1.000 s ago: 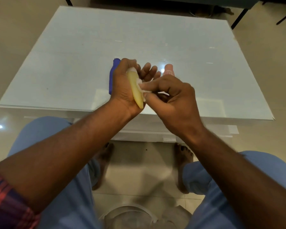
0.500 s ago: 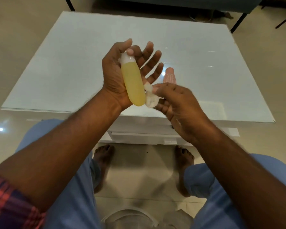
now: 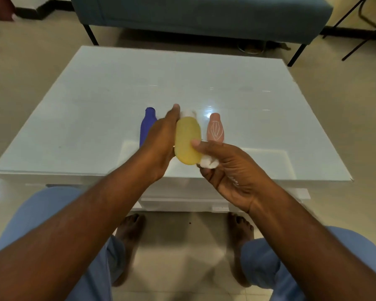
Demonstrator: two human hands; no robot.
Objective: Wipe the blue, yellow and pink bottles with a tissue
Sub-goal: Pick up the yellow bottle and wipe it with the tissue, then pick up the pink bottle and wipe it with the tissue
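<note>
Since the frame half a second ago, both hands sit lower and farther out over the table, and the blue bottle (image 3: 147,124), hidden then behind the left hand, shows again.

Left hand (image 3: 161,137) grips the yellow bottle (image 3: 187,142) from its left side; thumb lies up along the bottle toward the white cap (image 3: 188,113), the other fingers wrap behind and are mostly hidden. Bottle is held off the table, cap pointing away from the person, rounded base toward them.

Right hand (image 3: 230,170) holds a wadded white tissue (image 3: 208,163), fingers curled closed around it, thumb tip pressed on the lower right of the yellow bottle. Tissue touches the bottle's base edge.

Blue bottle rests on the white glass-topped table (image 3: 96,105), just left of the left hand, partly covered by it. Pink bottle (image 3: 215,128) with a white line pattern rests on the table just right of the yellow one, beyond the right thumb. Whether these two stand or lie cannot be told.

Teal bench (image 3: 204,11) beyond the table.
</note>
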